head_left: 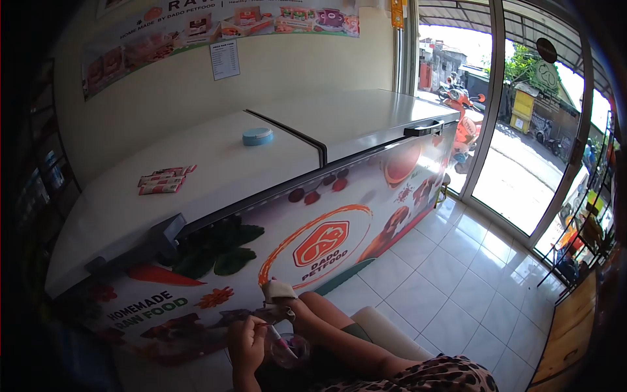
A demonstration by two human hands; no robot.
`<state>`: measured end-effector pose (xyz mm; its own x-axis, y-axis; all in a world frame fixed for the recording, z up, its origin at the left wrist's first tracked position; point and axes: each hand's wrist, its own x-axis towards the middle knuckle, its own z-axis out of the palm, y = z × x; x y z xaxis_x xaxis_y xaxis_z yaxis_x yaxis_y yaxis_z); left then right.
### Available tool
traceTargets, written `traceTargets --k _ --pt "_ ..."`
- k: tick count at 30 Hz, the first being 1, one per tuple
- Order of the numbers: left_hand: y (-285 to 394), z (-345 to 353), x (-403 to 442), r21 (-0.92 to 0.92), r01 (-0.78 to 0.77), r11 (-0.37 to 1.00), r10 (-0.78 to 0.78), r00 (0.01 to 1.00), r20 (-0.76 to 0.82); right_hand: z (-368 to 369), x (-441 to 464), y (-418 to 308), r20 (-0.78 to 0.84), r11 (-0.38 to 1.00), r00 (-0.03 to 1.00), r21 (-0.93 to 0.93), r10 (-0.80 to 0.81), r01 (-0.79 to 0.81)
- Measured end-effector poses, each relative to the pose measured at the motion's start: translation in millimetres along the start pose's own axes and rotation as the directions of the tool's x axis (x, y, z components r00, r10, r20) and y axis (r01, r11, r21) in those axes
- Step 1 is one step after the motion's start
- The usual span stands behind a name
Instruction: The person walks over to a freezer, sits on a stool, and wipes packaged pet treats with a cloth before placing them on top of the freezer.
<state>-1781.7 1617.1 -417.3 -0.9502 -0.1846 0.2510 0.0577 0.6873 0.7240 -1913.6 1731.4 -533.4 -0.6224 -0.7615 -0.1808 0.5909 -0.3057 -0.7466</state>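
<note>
My left hand is closed, its fingertips pinched at the upper end of a slim pink-and-white stick. The stick slants down into a small clear round container at my lap. Close by on the right, my right hand is bent round a pale beige, soft-looking piece, perhaps cloth or a pouch. Its fingers are partly hidden, and the piece's exact kind is too small to make out.
A white chest freezer with printed front stands ahead. On its lid lie several pink-and-white sachets and a light blue round lid. A grey device sits at its front edge. Glass doors and a wooden panel are right.
</note>
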Motion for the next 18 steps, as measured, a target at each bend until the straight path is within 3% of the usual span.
traceTargets --k 1,2,3,5,6,7,8,9,11,13,14,15,16,18 --pt "5.7 -0.2 3.5 -0.300 0.056 0.952 -0.102 0.985 -0.137 16.1 -7.7 -11.9 0.036 0.999 0.998 0.030 -0.043 0.041" --pt "11.3 -0.2 7.0 -0.575 0.009 0.818 -0.200 0.942 -0.270 33.6 -15.1 -24.7 0.070 0.994 0.993 0.040 -0.100 0.097" --pt "32.2 -2.1 20.8 -0.578 0.010 0.816 -0.201 0.943 -0.267 52.4 -19.4 -36.4 0.108 0.982 0.976 0.012 -0.189 0.189" --pt "58.6 -3.2 38.4 -0.722 -0.090 0.686 -0.448 0.729 -0.518 96.0 -31.0 -47.1 0.192 0.874 0.873 -0.110 -0.448 0.472" --pt "40.0 -3.6 41.7 -0.726 -0.085 0.683 -0.454 0.729 -0.513 113.3 -37.6 -49.8 0.237 0.753 0.768 -0.171 -0.595 0.636" --pt "5.7 -5.0 50.1 -0.798 -0.291 0.527 -0.340 0.789 -0.512 128.4 -42.6 -50.0 0.312 0.508 0.569 -0.259 -0.761 0.822" --pt "-14.0 -6.2 54.8 -0.828 -0.462 0.318 -0.217 0.815 -0.538 134.2 -53.1 -60.9 0.384 0.450 0.525 -0.272 -0.760 0.851" --pt "4.7 -12.2 50.1 -0.824 -0.471 0.316 -0.225 0.807 -0.547 126.0 -57.8 -61.0 0.396 0.453 0.529 -0.273 -0.751 0.848" --pt "41.9 -25.8 31.6 -0.863 -0.468 0.191 -0.238 0.830 -0.504 105.7 -64.8 -59.1 0.723 0.584 0.527 -0.211 -0.446 0.784" --pt "40.5 -39.0 24.4 -0.872 -0.463 0.159 -0.334 0.806 -0.489 92.6 -73.9 -62.3 0.785 0.635 0.533 -0.243 -0.314 0.733" --pt "35.5 -43.4 22.7 -0.878 -0.445 0.175 -0.291 0.829 -0.478 88.9 -76.5 -63.1 0.824 0.659 0.529 -0.284 -0.204 0.696" --pt "30.2 -47.4 21.3 -0.886 -0.421 0.196 -0.245 0.853 -0.460 91.2 -75.2 -70.9 0.832 0.678 0.520 -0.268 -0.195 0.684" --pt "23.7 -44.2 22.7 -0.915 -0.381 0.135 -0.215 0.890 -0.402 94.6 -71.4 -82.7 0.642 0.494 0.722 -0.555 -0.257 0.669" --pt "43.8 -29.5 30.9 -0.957 -0.232 0.176 -0.430 0.856 -0.286 110.6 -63.5 -81.2 0.424 0.298 0.834 -0.794 -0.354 0.530"
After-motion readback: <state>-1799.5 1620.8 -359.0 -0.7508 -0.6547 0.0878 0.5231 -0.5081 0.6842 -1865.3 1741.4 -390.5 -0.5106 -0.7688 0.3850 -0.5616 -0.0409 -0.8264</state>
